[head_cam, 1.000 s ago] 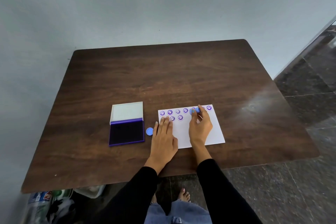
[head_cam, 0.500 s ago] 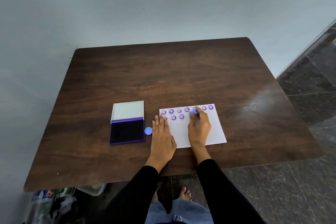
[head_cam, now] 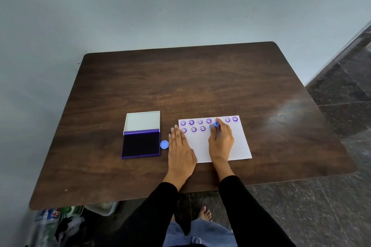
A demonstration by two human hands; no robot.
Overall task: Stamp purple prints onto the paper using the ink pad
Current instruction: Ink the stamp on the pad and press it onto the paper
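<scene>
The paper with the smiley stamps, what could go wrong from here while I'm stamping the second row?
1. The right hand holding the blue stamp rests on the paper just below the top-row prints; it might smear fresh ink.
2. The left hand pins only the paper's left edge, so the sheet could pivot and blur a print.
3. The blue cap lies loose beside the open ink pad; the left hand may knock it.

Black long sleeves (head_cam: 249,212), apparently blue jeans (head_cam: 198,234), barefoot.
</scene>
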